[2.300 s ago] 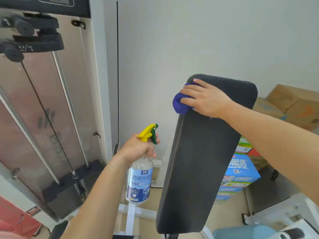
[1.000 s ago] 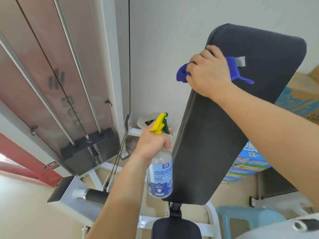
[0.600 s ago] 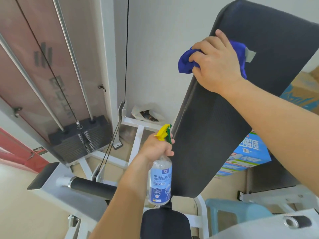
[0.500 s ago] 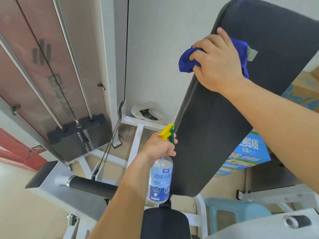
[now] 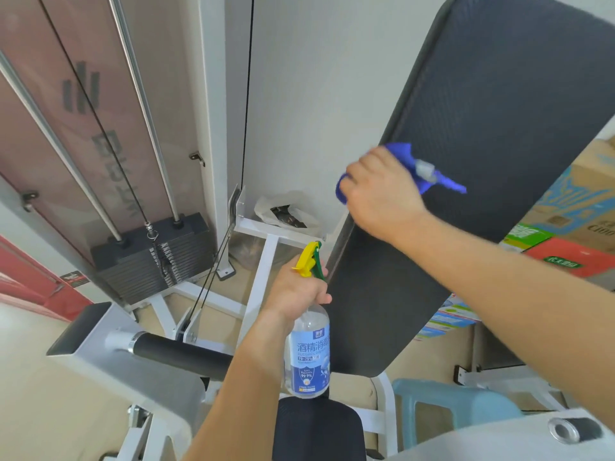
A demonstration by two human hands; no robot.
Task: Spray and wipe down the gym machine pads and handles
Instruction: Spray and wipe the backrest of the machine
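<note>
Far left of the back pad [image 5: 482, 134]: 1 weight stack [image 5: 149, 261] on the floor, w/ 2 steel rods [image 5: 155, 151] running up out of it. Closer to the pad, still left & lower: 1 black foam roller [image 5: 179, 354] sticking out of 1 grey metal arm [image 5: 146, 384]. 1 plastic bag [image 5: 286, 211] lies on the floor by the wall, just left of the pad's left edge.

1 spray bottle [image 5: 309, 357]: clear, blue label, yellow-green trigger head, upright, just beside the pad's lower left edge. Can't tell if it touches the pad. L hand [image 5: 294, 291] is wrapped round the bottle's neck, fingers curled tight under the trigger. The bottle body hangs below the fist, and the trigger head sticks out above it.

Back pad: 1, long, black, tilted, filling the upper right.

1 blue cloth [image 5: 401, 153] sits on the pad's face, approx mid-height, near the left edge. R hand [image 5: 379, 197] is on top of the cloth, fingers bent round it & gripping. Cloth shows above the knuckles and at the fingertips. A tail w/ a pale tag trails right of the hand. Hand & cloth are blurred.

Below the pad, btm centre: 1 black seat pad [image 5: 316, 427]. Below-right of the pad: 1 light blue stool [image 5: 459, 407]. Behind the pad's right edge: cardboard boxes [image 5: 592, 174], several, exact count unclear.
</note>
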